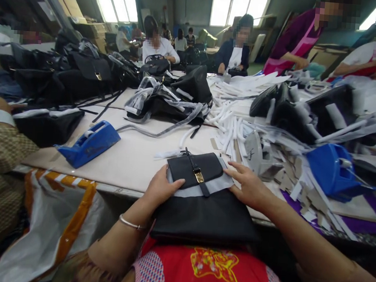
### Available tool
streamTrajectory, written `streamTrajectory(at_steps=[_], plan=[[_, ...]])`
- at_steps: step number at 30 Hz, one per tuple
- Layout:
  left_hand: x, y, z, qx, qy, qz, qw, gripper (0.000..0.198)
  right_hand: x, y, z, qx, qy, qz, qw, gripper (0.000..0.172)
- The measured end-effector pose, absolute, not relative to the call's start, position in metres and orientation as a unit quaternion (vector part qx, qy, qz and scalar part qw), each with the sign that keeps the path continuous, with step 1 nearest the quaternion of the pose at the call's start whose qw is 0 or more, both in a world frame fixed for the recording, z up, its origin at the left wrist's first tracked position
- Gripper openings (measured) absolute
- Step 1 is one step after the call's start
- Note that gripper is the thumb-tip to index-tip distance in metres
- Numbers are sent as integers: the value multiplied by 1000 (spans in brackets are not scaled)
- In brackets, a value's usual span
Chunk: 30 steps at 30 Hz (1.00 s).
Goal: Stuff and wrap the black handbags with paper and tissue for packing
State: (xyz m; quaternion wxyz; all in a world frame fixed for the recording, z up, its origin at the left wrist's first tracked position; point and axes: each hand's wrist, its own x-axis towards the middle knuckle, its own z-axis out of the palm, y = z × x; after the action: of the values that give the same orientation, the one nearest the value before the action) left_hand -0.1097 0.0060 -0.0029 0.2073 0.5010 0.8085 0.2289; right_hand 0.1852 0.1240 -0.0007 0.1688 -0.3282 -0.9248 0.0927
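A black bag (203, 218) with a flap, a strap and a gold-coloured buckle (198, 175) leans at the table's front edge, against the red apron. Under its flap lies a thin whitish sheet (188, 193). My left hand (162, 186) grips the bag's left side, the thumb lying over the flap's edge and the other fingers hidden behind. At the right side, my right hand (249, 186) has its fingers stretched and apart, touching the sheet and the bag's edge.
Blue tape dispensers stand left (90, 144) and right (333, 172). White foam strips (229, 131) and cardboard scraps (288, 173) cover the right. Black bags (178, 99) are piled behind. A co-worker's sleeve (1, 152) is close on my left, above a white sack (45, 216).
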Motion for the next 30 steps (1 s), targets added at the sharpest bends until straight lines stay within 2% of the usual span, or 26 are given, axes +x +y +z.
streamTrajectory(at_steps=[2,4,8,14,18,24,30], plan=[[-110,6,4,556,801,193,106,81,180,118,8,-289,-936,76,184,47],[-109,9,13,647,747,147,44,79,172,111,16,-243,-953,64,171,42],[-96,24,29,804,589,54,53,58,162,97,19,-175,-974,82,118,29],[-68,48,32,827,561,-33,6,39,159,93,6,-181,-970,130,95,37],[-58,55,29,838,541,-67,-18,38,159,96,2,-190,-968,141,82,38],[-62,69,32,781,624,-25,-2,31,156,96,4,-200,-966,146,75,38],[-94,88,36,724,683,65,77,34,151,93,9,-214,-966,123,72,43]])
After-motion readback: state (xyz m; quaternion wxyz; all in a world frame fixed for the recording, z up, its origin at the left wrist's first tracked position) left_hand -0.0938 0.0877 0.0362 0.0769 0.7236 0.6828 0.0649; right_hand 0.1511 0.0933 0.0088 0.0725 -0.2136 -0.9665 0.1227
